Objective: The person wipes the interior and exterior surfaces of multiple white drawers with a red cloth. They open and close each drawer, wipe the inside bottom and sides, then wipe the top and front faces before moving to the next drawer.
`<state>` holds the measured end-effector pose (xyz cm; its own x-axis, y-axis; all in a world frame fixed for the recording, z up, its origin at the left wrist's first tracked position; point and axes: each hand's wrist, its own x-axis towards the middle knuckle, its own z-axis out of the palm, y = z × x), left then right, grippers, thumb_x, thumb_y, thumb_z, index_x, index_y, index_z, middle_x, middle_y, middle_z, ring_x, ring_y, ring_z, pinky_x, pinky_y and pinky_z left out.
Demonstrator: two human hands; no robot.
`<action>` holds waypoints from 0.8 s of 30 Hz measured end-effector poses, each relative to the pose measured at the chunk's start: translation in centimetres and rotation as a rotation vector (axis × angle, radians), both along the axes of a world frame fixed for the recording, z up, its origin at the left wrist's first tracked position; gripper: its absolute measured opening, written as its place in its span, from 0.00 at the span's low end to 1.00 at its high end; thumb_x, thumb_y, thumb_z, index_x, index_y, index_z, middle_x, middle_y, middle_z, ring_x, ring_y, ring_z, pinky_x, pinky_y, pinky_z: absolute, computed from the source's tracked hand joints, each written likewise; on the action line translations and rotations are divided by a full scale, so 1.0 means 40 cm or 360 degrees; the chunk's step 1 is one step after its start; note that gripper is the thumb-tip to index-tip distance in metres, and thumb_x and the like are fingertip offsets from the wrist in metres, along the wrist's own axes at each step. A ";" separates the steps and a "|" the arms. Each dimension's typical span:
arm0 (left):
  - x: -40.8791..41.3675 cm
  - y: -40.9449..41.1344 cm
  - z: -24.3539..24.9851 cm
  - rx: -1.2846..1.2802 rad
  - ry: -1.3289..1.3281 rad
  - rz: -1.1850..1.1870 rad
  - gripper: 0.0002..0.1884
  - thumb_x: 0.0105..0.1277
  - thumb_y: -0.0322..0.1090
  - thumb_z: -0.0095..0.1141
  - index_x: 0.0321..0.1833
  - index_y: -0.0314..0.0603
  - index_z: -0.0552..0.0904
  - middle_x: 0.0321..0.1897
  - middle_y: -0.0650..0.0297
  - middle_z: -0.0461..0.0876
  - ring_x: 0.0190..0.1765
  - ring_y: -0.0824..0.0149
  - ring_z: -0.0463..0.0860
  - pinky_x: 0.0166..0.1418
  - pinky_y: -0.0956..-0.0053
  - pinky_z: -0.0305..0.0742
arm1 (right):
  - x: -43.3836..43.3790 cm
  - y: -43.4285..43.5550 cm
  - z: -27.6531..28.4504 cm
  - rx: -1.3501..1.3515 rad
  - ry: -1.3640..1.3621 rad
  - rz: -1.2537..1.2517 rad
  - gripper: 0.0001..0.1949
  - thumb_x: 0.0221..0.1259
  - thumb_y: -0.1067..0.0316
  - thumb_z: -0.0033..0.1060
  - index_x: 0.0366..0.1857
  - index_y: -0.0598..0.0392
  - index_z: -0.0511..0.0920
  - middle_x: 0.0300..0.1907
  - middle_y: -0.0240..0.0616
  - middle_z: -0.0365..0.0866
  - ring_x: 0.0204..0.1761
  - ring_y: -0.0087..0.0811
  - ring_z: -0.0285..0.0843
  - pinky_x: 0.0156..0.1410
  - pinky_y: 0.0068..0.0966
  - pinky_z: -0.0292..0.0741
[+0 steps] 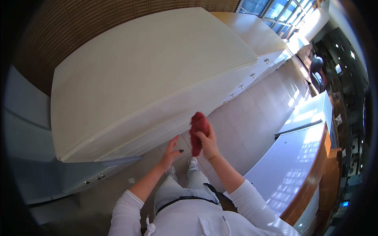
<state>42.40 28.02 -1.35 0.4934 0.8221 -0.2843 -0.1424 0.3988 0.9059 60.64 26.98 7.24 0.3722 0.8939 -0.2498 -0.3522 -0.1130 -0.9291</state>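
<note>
A bunched dark red cloth (197, 129) is gripped in my right hand (207, 141), whose thumb lies across it, in front of my body above the tiled floor. To its left, my left hand (170, 152) is raised with thumb and fingers apart and nothing between them. Both hands are near the front edge of a large cream-white chest with a smooth top (147, 70). Neither hand appears to rest on that top.
A woven panel (88, 20) stands behind the chest. Further white units with small metal fittings (252, 75) continue to the upper right. On the right is a white counter (283, 165) with a wooden edge (310, 177). A grey-white unit (88, 171) adjoins at lower left.
</note>
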 end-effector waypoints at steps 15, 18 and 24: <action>-0.098 0.033 -0.308 0.1114 0.2043 -0.0176 0.44 0.50 0.32 0.61 0.72 0.36 0.56 0.71 0.50 0.57 0.73 0.48 0.56 0.74 0.46 0.51 | -0.003 0.142 -0.095 0.0018 -0.2226 0.0152 0.33 0.49 0.72 0.58 0.64 0.64 0.62 0.72 0.44 0.53 0.61 0.55 0.62 0.66 0.43 0.65; -0.085 0.041 -0.329 0.1173 0.2079 -0.0118 0.44 0.51 0.34 0.61 0.72 0.36 0.56 0.72 0.49 0.54 0.73 0.47 0.55 0.73 0.42 0.50 | 0.011 0.130 -0.076 0.0054 -0.2489 0.0305 0.33 0.47 0.72 0.60 0.64 0.62 0.64 0.72 0.40 0.55 0.57 0.50 0.65 0.60 0.41 0.70; -0.062 0.055 -0.312 0.1021 0.2154 -0.0153 0.44 0.50 0.38 0.60 0.72 0.35 0.57 0.70 0.50 0.56 0.73 0.47 0.55 0.75 0.49 0.51 | 0.046 0.127 -0.079 0.0089 -0.2809 0.0325 0.31 0.44 0.72 0.62 0.60 0.57 0.70 0.70 0.36 0.60 0.54 0.43 0.68 0.55 0.37 0.73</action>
<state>39.92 30.22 -13.84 0.2170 0.9611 -0.1707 0.9262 -0.1475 0.3470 62.50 32.07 4.09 0.0312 0.9484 0.3154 0.9876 0.0192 -0.1555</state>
